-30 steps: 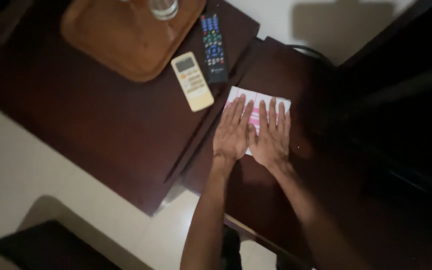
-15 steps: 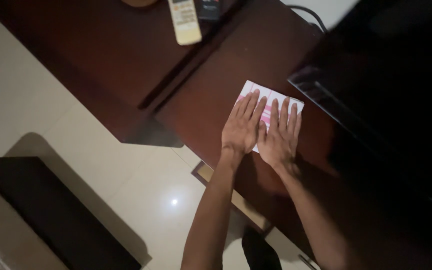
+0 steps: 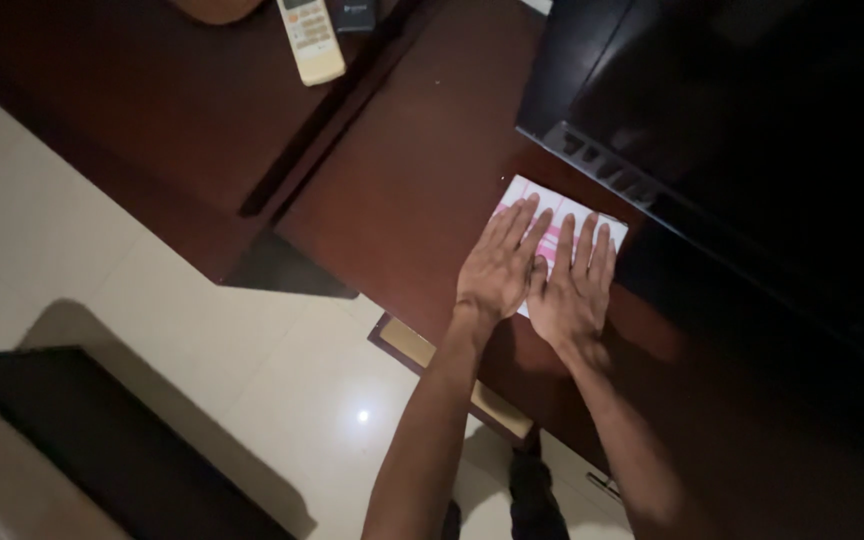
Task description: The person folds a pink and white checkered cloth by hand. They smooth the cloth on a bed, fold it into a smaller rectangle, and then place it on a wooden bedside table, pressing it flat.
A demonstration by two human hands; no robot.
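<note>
Nearest lay a pale tiled floor [image 3: 282, 400]. On the dark wooden desk [image 3: 412, 190], the left hand [image 3: 497, 268] and right hand [image 3: 570, 290] lay flat, fingers spread, side by side on a white sheet with pink markings [image 3: 552, 212], apparently folded. Far left lay a cream remote [image 3: 310, 38]; a black screen [image 3: 752, 130] stood right.

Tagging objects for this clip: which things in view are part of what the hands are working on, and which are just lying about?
In hand:
- white and pink paper, flat on the dark wooden table
- left hand and right hand, both pressed flat on the paper, side by side

Lying about:
- white remote at the top edge
- dark remote beside it
- black television behind the paper
</note>
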